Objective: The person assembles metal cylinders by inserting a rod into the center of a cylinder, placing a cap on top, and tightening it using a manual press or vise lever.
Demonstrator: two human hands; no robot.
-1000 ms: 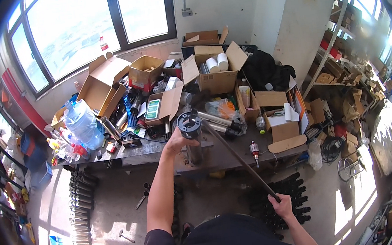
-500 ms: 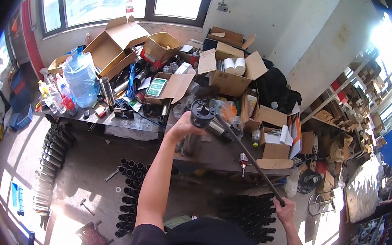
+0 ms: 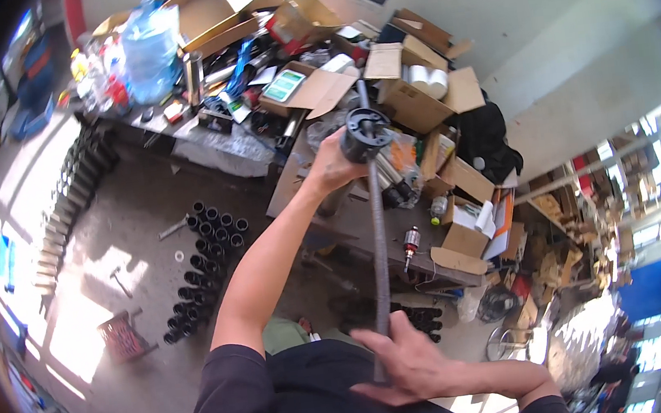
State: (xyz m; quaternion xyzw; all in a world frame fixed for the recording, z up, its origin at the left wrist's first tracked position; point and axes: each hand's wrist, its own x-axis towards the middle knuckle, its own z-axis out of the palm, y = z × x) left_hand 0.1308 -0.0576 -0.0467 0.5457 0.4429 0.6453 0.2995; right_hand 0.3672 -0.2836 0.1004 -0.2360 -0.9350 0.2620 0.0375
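My left hand [image 3: 335,162] is wrapped around a dark cylindrical fitting [image 3: 358,145] with a slotted, ring-shaped top, held above the workbench. A long, thin grey rod [image 3: 380,237] runs nearly upright in the picture, from beyond the fitting down towards my body. Whether it passes through the fitting or beside it, I cannot tell. Close to the rod's lower end is my right hand [image 3: 414,364], somewhat blurred, with fingers spread apart and not wrapped around the rod. Below my left hand, a metal tube is partly hidden.
The cluttered workbench [image 3: 342,234] holds a cardboard box [image 3: 416,99] with white rolls, a large blue water jug [image 3: 152,51] and a red-and-silver tool [image 3: 411,244]. Black tubes [image 3: 206,257] stand on the floor, with a small stool [image 3: 125,336] to their left.
My right hand has swung left towards my body and loosened its grip. The rod has turned from slanting right to nearly upright and now lines up with the fitting. The view has shifted.
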